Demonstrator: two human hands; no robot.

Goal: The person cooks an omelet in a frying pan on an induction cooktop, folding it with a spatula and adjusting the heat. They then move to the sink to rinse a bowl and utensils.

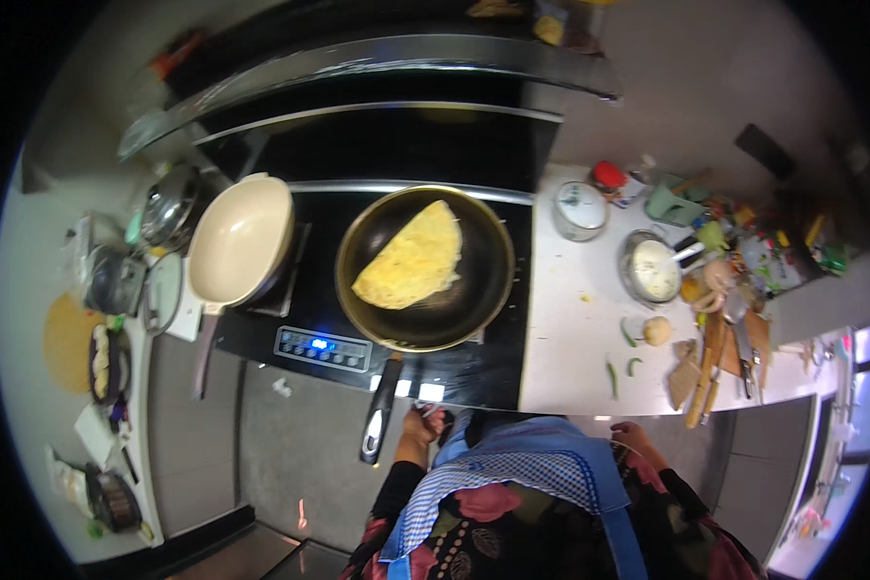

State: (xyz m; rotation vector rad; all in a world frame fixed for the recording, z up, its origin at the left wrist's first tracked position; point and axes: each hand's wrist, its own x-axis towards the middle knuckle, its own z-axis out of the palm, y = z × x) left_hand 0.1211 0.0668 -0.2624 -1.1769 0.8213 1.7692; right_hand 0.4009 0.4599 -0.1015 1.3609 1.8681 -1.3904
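Note:
A dark frying pan (478,290) with a gold rim sits on the black glass cooktop (261,330). In it lies a yellow folded omelette or pancake (413,261), a half-round with pale edges. The pan's black handle (380,413) projects over the front edge. Just right of that handle, my left hand (424,424) is low by the cooktop's edge, fingers bent; whether it holds anything is unclear. My right hand (629,435) hangs below the white counter's (573,362) front edge, fingers curled and partly hidden.
A cream pan (243,239) stands left on the cooktop, its handle overhanging the front. On the right counter are a bowl of white batter (654,268), green peppers (612,378), a round pale item (657,330), a lidded jar (580,206) and knives (743,355). A range hood (377,58) spans the back.

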